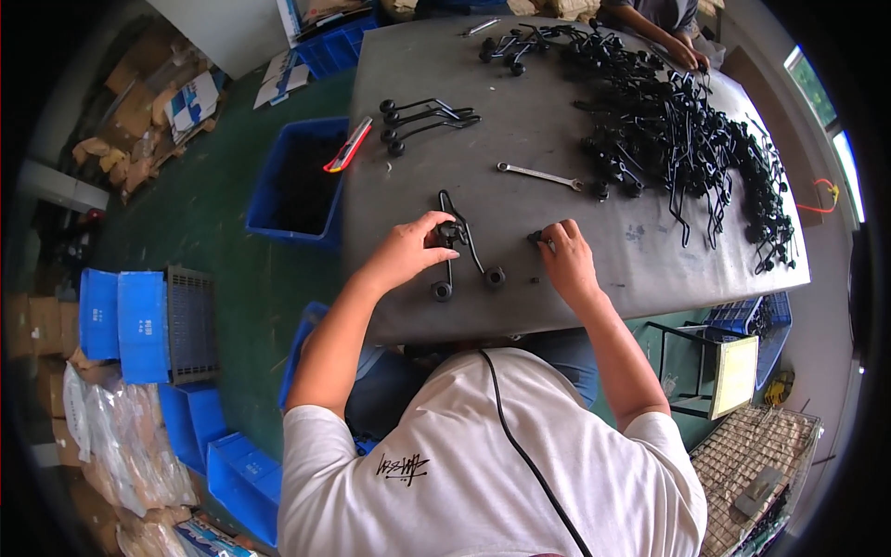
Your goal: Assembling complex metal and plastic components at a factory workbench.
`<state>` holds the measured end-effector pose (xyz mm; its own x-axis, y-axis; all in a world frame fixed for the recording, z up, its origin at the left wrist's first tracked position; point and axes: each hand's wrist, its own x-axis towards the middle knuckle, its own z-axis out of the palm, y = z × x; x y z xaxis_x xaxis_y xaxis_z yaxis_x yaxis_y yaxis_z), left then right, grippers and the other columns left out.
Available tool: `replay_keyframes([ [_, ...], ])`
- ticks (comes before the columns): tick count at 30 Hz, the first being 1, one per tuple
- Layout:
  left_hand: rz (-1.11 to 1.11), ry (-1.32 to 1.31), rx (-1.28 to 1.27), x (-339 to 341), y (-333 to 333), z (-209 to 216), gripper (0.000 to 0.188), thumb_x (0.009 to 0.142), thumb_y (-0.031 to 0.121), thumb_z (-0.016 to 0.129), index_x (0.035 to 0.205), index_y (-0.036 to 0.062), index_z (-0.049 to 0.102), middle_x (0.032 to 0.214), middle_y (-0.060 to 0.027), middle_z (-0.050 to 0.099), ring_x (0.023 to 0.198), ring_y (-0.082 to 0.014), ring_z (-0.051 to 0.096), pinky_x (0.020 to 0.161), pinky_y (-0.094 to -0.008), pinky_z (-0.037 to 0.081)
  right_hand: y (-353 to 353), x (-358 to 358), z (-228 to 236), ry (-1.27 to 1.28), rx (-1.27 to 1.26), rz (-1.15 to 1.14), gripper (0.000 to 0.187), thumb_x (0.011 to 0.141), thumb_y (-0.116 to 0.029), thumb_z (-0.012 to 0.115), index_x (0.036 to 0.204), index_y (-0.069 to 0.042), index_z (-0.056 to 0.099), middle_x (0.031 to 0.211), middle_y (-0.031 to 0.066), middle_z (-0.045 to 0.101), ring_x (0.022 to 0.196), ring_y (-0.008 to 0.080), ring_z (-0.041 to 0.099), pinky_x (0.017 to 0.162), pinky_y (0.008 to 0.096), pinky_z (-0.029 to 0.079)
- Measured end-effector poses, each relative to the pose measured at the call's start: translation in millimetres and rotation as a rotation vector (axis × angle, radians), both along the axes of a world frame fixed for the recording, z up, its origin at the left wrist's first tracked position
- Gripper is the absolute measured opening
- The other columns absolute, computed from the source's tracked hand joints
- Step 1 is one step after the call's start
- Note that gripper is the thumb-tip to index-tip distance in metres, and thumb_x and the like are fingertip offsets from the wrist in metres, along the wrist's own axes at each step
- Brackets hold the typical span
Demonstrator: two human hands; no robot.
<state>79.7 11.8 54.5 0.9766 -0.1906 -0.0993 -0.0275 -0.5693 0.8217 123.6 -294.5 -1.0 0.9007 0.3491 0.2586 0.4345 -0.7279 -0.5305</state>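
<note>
Workshop, with wrench (540, 174) and heaped black parts (685, 130)

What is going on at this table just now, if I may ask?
A seated person's left hand grips a bent black wire part with round ends, while the right hand pinches a small dark piece. A wrench lies beyond them on the table. Many similar parts are heaped at the right, with a co-worker's hand at the heap's far side.

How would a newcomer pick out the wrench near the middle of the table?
Find the grey table, then the heap of black bent parts on its right. Just left of that heap, beyond the right hand, lies the wrench. Straight and silver, with a ring at its left end, it stands out from the black parts nearby.
</note>
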Motion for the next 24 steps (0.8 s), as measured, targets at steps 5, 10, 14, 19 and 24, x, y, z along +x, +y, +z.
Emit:
replay_keyframes([
  [5,0.003,-0.015,0.002,-1,5,-7,0.050,0.081,0.021,0.083,0.125,0.0129,0.060,0.081,-0.0070,0.065,0.073,-0.0180,0.060,0.072,-0.0337,0.051,10,-6,9,0.018,0.017,-0.042,0.031,0.087,-0.013,0.070,0.115,-0.007,0.057,0.107,0.0174,0.056,0.095,0.0401,0.062,0.080,0.0477,0.052],
  [10,-0.030,-0.016,0.018,3,6,-5,0.051,0.081,0.023,0.083,0.125,0.0125,0.060,0.081,-0.0071,0.064,0.072,-0.0186,0.060,0.071,-0.0343,0.051,7,5,11,0.107,0.029,-0.003,0.026,0.089,-0.010,0.068,0.113,-0.007,0.058,0.107,0.0180,0.056,0.097,0.0402,0.062,0.081,0.0471,0.053],
  [14,-0.033,-0.039,0.008,4,4,-1,0.051,0.081,0.022,0.083,0.125,0.0122,0.059,0.080,-0.0070,0.064,0.072,-0.0187,0.060,0.070,-0.0348,0.050,16,9,18,0.193,0.197,0.009,0.018,0.090,-0.006,0.064,0.108,-0.006,0.061,0.107,0.0172,0.058,0.096,0.0395,0.062,0.081,0.0465,0.053],
  [19,-0.023,-0.007,-0.038,3,9,-7,0.051,0.081,0.021,0.083,0.125,0.0122,0.059,0.081,-0.0072,0.064,0.073,-0.0185,0.060,0.070,-0.0349,0.050,46,6,27,0.183,0.203,0.040,0.019,0.090,-0.007,0.062,0.109,-0.006,0.062,0.107,0.0164,0.059,0.095,0.0379,0.063,0.081,0.0454,0.053],
  [24,-0.050,-0.027,-0.037,4,5,-3,0.051,0.081,0.021,0.083,0.125,0.0128,0.058,0.081,-0.0068,0.064,0.072,-0.0174,0.059,0.070,-0.0338,0.050,32,1,21,-0.029,-0.028,-0.015,0.031,0.085,-0.019,0.071,0.113,-0.007,0.062,0.109,0.0162,0.058,0.096,0.0368,0.063,0.083,0.0441,0.053],
])
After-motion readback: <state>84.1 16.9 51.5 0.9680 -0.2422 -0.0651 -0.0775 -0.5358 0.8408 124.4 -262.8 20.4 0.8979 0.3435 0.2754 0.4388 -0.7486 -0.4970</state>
